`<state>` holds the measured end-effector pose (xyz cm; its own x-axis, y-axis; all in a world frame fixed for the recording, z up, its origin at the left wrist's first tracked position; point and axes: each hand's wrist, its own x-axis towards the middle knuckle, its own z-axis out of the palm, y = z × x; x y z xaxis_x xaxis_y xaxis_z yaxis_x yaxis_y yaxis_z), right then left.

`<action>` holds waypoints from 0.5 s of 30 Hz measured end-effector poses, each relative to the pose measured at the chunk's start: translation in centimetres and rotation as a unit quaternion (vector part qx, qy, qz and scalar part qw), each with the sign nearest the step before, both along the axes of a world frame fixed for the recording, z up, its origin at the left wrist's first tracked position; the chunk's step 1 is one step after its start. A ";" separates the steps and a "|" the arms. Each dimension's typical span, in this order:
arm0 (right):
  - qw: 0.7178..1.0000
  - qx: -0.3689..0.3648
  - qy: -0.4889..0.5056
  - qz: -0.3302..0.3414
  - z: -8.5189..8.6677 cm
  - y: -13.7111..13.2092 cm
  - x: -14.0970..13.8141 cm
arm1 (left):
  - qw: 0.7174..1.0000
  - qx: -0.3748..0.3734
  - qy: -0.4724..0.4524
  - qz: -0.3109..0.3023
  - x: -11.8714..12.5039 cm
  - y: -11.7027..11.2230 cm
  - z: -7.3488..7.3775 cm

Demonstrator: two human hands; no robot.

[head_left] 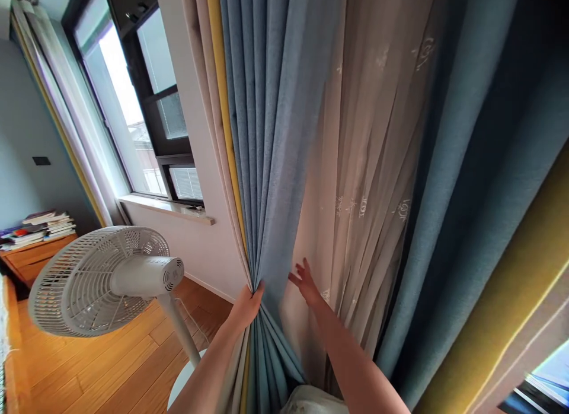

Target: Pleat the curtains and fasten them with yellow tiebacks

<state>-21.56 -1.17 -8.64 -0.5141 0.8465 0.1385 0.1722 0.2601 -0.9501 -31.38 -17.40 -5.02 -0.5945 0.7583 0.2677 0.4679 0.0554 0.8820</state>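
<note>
My left hand is closed around a gathered fold of blue curtain, pinching the cloth into a narrow bunch. The curtain has a yellow lining along its edge. My right hand is raised with its fingers spread, against or just in front of a sheer embroidered curtain. Nothing is held in it. A second blue curtain panel hangs to the right of the sheer.
A white standing fan stands close to my left arm on a wooden floor. Behind it are a dark-framed window with a sill, and a wooden cabinet bearing stacked books. A pale curtain hangs at the far left.
</note>
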 end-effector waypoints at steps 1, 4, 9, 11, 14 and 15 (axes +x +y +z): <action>0.999 0.015 -0.004 0.052 -0.2 0.5 -0.5 | 1.000 -0.004 -0.001 -0.005 0.0 -0.1 -0.1; 0.993 0.057 -0.023 0.102 -0.6 1.0 -1.4 | 1.000 -0.021 0.007 -0.005 -0.3 -0.3 -0.1; 0.993 0.105 -0.030 0.052 -0.8 1.4 -0.5 | 0.998 -0.054 0.031 0.001 -1.1 -0.2 0.3; 0.988 0.144 -0.044 0.030 -0.7 2.5 0.8 | 0.997 -0.063 0.040 0.011 -1.4 0.1 0.3; 0.980 0.149 -0.069 -0.110 -0.4 5.6 4.0 | 0.996 -0.072 0.050 0.030 -1.8 0.5 0.2; 0.972 0.133 -0.075 -0.178 -0.3 6.9 5.3 | 0.996 -0.069 0.053 0.035 -1.9 0.6 0.2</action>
